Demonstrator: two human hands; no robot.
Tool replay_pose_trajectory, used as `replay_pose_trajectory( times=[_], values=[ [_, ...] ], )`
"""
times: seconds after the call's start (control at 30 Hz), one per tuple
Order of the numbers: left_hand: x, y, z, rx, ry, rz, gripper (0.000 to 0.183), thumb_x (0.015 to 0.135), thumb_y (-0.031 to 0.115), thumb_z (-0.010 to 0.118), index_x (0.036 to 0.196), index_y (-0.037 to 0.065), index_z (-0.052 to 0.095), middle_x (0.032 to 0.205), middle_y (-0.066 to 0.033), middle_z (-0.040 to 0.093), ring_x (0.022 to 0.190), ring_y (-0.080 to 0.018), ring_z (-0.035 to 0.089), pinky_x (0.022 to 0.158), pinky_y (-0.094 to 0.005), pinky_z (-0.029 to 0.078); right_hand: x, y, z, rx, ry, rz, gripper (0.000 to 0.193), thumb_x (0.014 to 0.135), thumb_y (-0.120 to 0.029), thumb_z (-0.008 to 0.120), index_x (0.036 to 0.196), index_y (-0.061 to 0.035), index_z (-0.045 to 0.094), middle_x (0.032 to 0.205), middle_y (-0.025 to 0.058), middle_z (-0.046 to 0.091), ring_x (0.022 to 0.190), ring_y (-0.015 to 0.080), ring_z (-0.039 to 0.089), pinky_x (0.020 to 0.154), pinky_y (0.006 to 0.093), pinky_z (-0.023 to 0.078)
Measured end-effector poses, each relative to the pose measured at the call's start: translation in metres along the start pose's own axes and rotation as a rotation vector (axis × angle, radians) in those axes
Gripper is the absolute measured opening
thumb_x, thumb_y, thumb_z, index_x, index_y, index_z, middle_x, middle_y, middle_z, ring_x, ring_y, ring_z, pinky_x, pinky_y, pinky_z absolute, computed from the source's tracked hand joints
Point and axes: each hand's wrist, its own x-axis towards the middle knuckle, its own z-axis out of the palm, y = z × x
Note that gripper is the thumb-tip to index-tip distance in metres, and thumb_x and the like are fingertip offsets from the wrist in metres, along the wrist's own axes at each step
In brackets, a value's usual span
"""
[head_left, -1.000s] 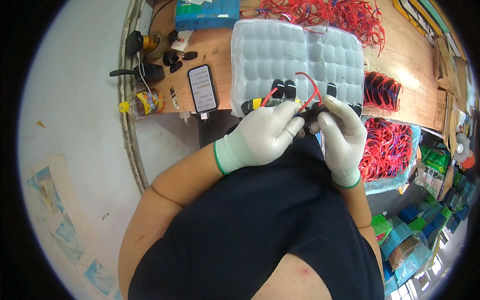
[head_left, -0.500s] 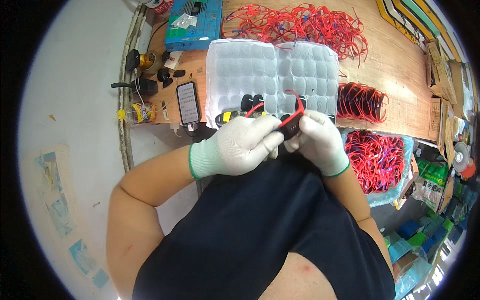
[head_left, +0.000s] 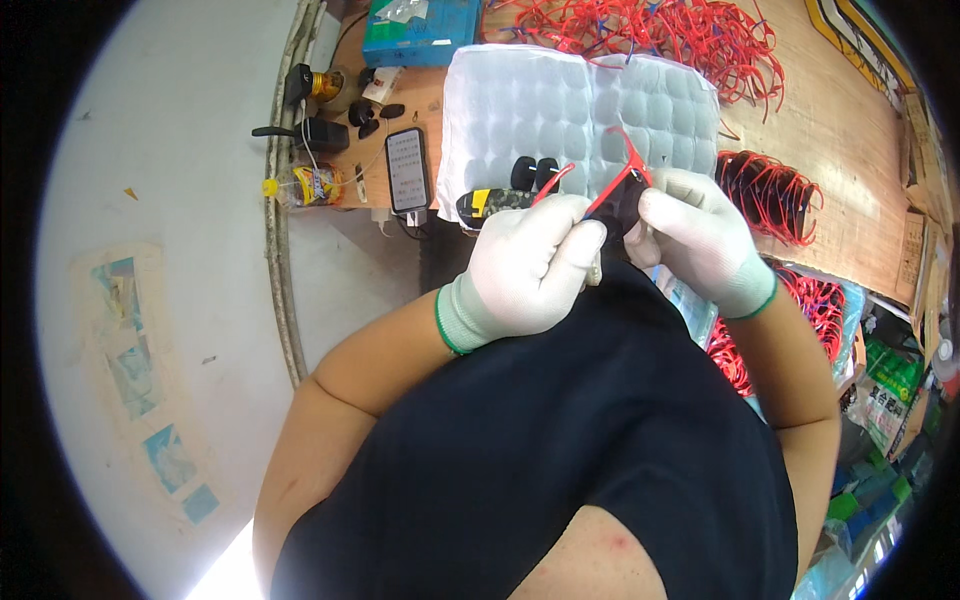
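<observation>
Both hands wear white knitted gloves with green cuffs. Between them is a red glasses frame [head_left: 612, 188] with a dark lens [head_left: 627, 203] at its right side. My left hand [head_left: 530, 262] is closed around the left part of the frame, and a red temple arm sticks up past its fingers. My right hand [head_left: 700, 235] pinches the right end, by the dark lens. Fingers partly hide the glasses. Just beyond, a white pocketed sheet [head_left: 515, 100] carries a pair of black lenses [head_left: 535, 172]. A camouflage-patterned object with a yellow patch [head_left: 492, 205] lies close to my left hand.
A tangled heap of red frames [head_left: 680, 45] covers the back of the table. At right stands a row of red glasses with dark lenses [head_left: 765, 195]; below it, more red glasses [head_left: 728, 358] lie in a bag. A phone [head_left: 407, 170] and a blue box [head_left: 420, 35] are at left.
The view has shifted, so the table sits higher and further right. My hands have moved apart somewhat, the right turning outward, and the dark lens now shows more upright between them.
</observation>
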Motion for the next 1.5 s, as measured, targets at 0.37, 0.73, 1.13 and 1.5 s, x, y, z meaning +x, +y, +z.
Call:
replay_pose_trajectory(
  times=[0.37,0.73,1.13,1.5],
  values=[
    [-0.009,-0.021,-0.035,-0.165,-0.140,-0.242,0.016,0.103,0.013,0.056,0.097,0.000,0.063,0.062,-0.0059,0.065,0.056,-0.0153,0.066,0.056,-0.0286,0.050,0.009,0.056,0.040,0.184,0.116,-0.199,0.017,0.099,-0.018,0.064,0.096,-0.0014,0.065,0.082,0.0052,0.063,0.069,0.0126,0.055,0.067,0.0278,0.045],
    [-0.010,-0.050,-0.063,-0.119,-0.352,0.032,0.027,0.100,0.011,0.059,0.125,0.001,0.059,0.084,-0.0099,0.071,0.069,-0.0178,0.070,0.064,-0.0285,0.054,0.008,0.088,0.075,-0.025,0.344,-0.183,0.021,0.100,-0.020,0.063,0.095,-0.0005,0.066,0.083,0.0055,0.068,0.072,0.0094,0.059,0.069,0.0249,0.047],
    [-0.003,-0.042,-0.077,0.231,-0.424,0.226,0.017,0.094,0.010,0.063,0.109,0.001,0.061,0.081,-0.0163,0.067,0.066,-0.0342,0.070,0.060,-0.0406,0.055,0.008,0.089,0.085,-0.203,0.504,-0.343,0.030,0.088,-0.010,0.080,0.111,0.0011,0.064,0.098,0.0038,0.067,0.088,0.0107,0.061,0.079,0.0283,0.051],
    [0.062,-0.140,-0.053,0.613,-0.193,-0.329,0.042,0.093,0.037,0.065,0.101,-0.004,0.071,0.101,-0.0215,0.073,0.091,-0.0310,0.072,0.087,-0.0389,0.056,-0.020,0.060,0.037,-0.957,0.248,-0.542,0.012,0.089,-0.007,0.070,0.098,0.0003,0.067,0.096,0.0165,0.068,0.091,0.0364,0.066,0.096,0.0444,0.051]
  ],
)
